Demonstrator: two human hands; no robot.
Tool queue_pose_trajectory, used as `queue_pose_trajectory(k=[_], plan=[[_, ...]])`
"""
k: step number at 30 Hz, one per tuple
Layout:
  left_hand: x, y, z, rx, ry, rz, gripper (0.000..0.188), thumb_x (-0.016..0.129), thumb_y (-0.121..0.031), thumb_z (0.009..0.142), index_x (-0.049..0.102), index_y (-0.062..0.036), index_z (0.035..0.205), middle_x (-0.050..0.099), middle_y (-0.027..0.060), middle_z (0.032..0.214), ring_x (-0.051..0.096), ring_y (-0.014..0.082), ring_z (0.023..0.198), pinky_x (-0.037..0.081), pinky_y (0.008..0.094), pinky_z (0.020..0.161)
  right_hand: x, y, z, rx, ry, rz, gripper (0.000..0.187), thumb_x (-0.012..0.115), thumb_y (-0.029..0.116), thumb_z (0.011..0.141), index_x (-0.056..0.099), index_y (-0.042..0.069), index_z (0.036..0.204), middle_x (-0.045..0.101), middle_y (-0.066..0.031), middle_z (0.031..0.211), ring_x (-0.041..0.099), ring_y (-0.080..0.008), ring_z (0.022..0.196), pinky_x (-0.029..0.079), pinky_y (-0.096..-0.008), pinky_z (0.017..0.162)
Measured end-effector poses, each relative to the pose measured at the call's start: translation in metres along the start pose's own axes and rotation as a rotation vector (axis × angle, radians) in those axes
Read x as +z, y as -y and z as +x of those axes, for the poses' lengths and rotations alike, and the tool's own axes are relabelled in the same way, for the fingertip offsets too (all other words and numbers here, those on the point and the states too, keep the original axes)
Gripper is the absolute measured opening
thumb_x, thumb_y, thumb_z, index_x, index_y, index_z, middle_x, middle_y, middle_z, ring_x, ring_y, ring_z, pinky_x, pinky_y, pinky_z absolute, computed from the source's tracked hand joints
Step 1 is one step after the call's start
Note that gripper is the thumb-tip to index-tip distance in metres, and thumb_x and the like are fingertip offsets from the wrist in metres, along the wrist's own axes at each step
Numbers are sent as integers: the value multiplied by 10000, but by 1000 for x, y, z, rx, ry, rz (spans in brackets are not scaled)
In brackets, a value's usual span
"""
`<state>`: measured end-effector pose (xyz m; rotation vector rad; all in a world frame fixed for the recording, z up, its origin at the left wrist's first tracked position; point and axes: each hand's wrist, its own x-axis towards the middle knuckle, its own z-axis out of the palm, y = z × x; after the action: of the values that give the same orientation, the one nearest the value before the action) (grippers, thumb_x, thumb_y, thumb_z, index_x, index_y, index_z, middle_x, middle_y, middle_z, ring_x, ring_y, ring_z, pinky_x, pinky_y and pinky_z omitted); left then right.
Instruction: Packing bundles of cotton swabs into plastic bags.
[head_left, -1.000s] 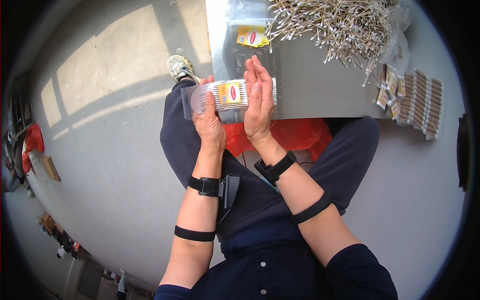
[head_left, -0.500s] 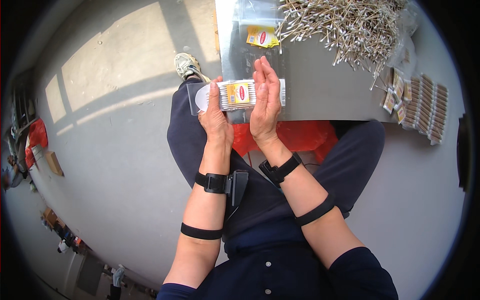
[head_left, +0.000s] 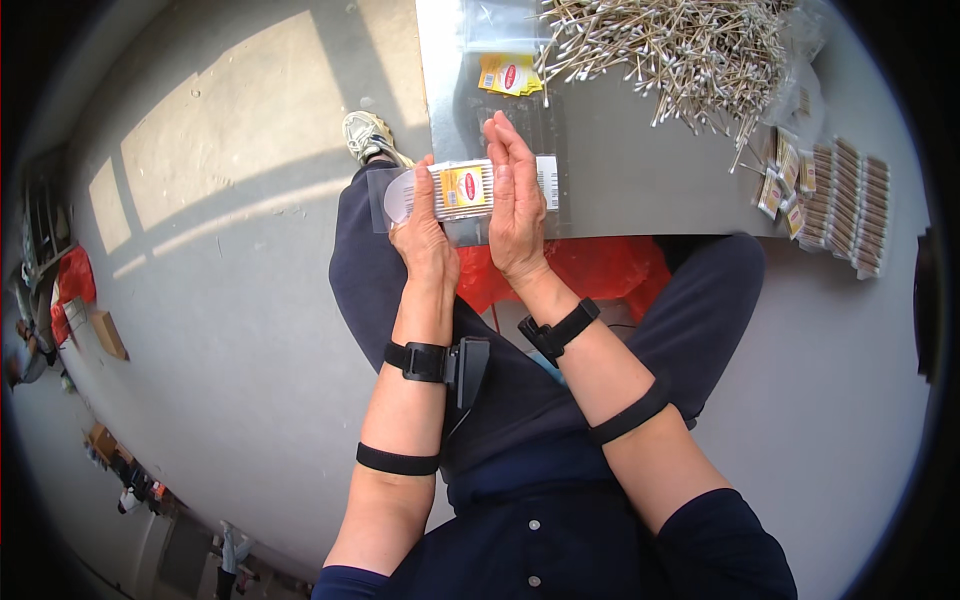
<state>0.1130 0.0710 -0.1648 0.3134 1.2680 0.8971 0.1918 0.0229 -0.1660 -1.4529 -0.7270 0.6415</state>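
Swab packet held over the table's near left corner

A flat clear-plastic packet with a white card, a row of white-tipped cotton swabs and a yellow-and-white label (head_left: 462,187) lies across both hands, its left end jutting past the edge of the grey smooth-topped table (head_left: 640,180). The left hand (head_left: 424,240) is closed on that end, thumb on top and fingers mostly hidden underneath. The right hand (head_left: 517,205) stands over the right part, fingers straight and together, thumb alongside; it covers some of the card, and whether it presses cannot be told.

Just beyond lies a small stack of yellow paper labels (head_left: 508,74), with clear plastic sleeves (head_left: 495,28) behind. A large loose heap of wooden-stemmed cotton swabs (head_left: 665,55) blocks the far right, against a crumpled clear plastic bag (head_left: 800,95). Small labelled swab packs (head_left: 785,185) and long rows of bundled swabs (head_left: 848,205) crowd the right. Red plastic sheeting (head_left: 595,272) shows below the near edge.
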Motion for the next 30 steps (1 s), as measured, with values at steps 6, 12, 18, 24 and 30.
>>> queue_pose_trajectory(k=[6, 12, 18, 24, 30], plan=[[-19, -3, 3, 12, 140, -227, 596, 658, -300, 993, 429, 23, 1438, 577, 163, 1363, 564, 234, 1254, 481, 373, 1071, -6, 3, -3, 47, -173, 216, 425, 272, 209, 1108, 344, 0, 1471, 293, -162, 1605, 302, -313, 1495, 255, -461, 1235], [-16, -5, 2, 42, 176, -232, 644, 665, -203, 986, 339, 11, 1498, 473, 187, 1490, 504, 267, 1338, 442, 393, 1129, 0, 3, -5, 42, -145, 257, 429, 275, 206, 1107, 335, 4, 1480, 289, -161, 1606, 291, -304, 1499, 250, -449, 1238], [-15, -2, 2, 33, 181, -134, 611, 659, -110, 978, 361, -2, 1501, 482, 137, 1499, 462, 235, 1384, 394, 367, 1166, 1, 3, -4, 66, -150, 261, 437, 285, 210, 1104, 328, 7, 1489, 266, -155, 1618, 277, -296, 1504, 222, -440, 1247], [-19, -1, -5, 96, 300, -20, 682, 674, 37, 920, 339, 1, 1513, 435, 143, 1533, 432, 230, 1406, 375, 361, 1178, -4, 0, -6, 93, -128, 270, 439, 299, 203, 1102, 321, 13, 1496, 249, -150, 1626, 258, -294, 1512, 206, -434, 1252], [-17, 2, -5, 165, 280, 14, 673, 672, 117, 879, 388, 20, 1482, 443, 185, 1519, 479, 257, 1367, 445, 374, 1127, -4, 5, -9, -15, -100, 121, 431, 322, 173, 1091, 346, 9, 1489, 239, -174, 1628, 269, -302, 1506, 249, -435, 1234]])
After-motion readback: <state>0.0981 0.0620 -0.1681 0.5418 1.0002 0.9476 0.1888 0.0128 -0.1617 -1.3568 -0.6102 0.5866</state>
